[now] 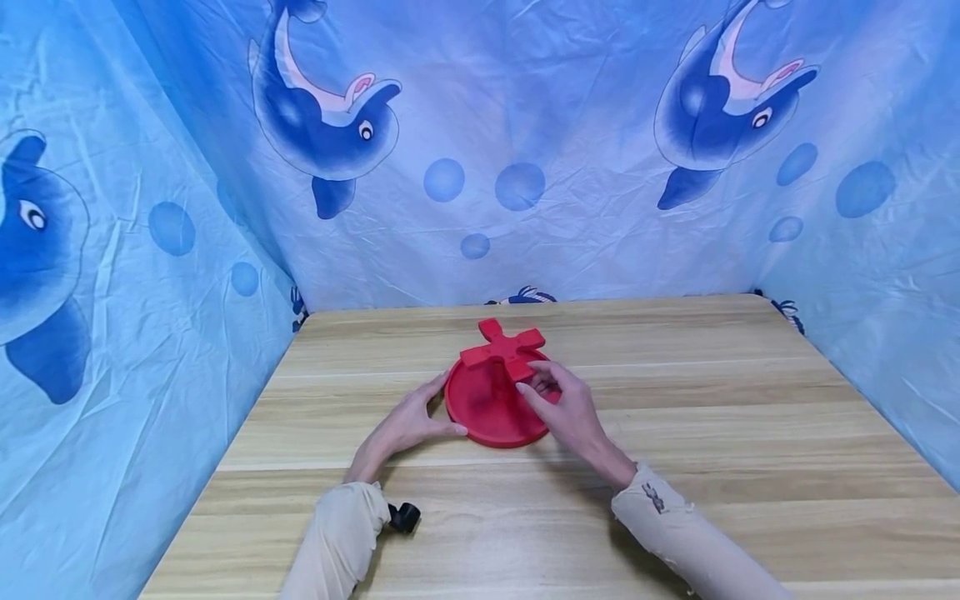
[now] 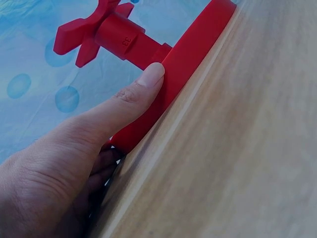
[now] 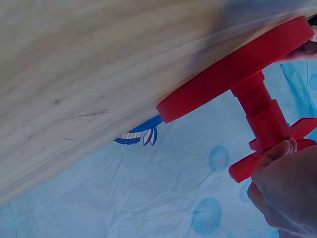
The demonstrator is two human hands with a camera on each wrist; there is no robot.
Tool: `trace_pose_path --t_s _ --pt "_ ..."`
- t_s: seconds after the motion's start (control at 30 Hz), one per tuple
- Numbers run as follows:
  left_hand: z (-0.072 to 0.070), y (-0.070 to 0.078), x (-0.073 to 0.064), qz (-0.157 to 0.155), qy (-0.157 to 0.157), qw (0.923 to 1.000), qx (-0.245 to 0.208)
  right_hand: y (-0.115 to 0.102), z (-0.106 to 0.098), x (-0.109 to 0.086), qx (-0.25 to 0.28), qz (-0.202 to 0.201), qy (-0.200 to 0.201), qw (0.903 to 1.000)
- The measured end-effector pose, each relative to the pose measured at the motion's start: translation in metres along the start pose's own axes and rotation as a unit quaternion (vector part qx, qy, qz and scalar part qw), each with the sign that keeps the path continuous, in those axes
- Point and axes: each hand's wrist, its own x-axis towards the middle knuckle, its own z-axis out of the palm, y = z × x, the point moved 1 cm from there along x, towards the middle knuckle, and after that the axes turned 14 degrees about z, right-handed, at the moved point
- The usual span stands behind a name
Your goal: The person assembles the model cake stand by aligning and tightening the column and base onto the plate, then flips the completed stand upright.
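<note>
Backdrop: blue cloth (image 1: 585, 258) printed with dolphins, standing behind the far edge of the desk and along both sides.
Desk: wood-grain top (image 1: 712, 467); far corners visible, near edge out of frame.
Red dish: round, low-walled (image 1: 498, 439), flat on the desk, nearer the far edge than the bottom of the view and a little toward the left edge.
Left hand: set at the dish's left side (image 1: 405, 425); thumb against the near-left rim, fingers curled round the far-left rim, gripping it. Judged a steadying hold; best pressed down lightly so the dish neither skids nor tips.
Right hand: on the desk's right-edge side of the dish (image 1: 572, 408); fingers and thumb pinch one arm of the cross. An off-centre hold, so it likely pulls sideways; gentle, level force seems wise.
Red cross: four-armed (image 1: 501, 348), above the dish, its far arm pointing toward the far edge.
Post: stepped red shaft (image 2: 143, 51) between cross and dish. Whether it is fully seated, cannot tell; best kept square to the dish.
Collar: thicker sleeve (image 2: 116, 33) under the cross.
Mark: small "33" (image 2: 126, 41) on the collar; a possible alignment cue.
</note>
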Motion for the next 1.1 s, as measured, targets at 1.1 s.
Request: trace_pose_path --t_s 1.1 --pt "0.0 0.0 0.0 -0.017 -0.007 0.9998 0.008 0.028 -0.012 0.048 -0.034 0.037 -0.041 0.9979"
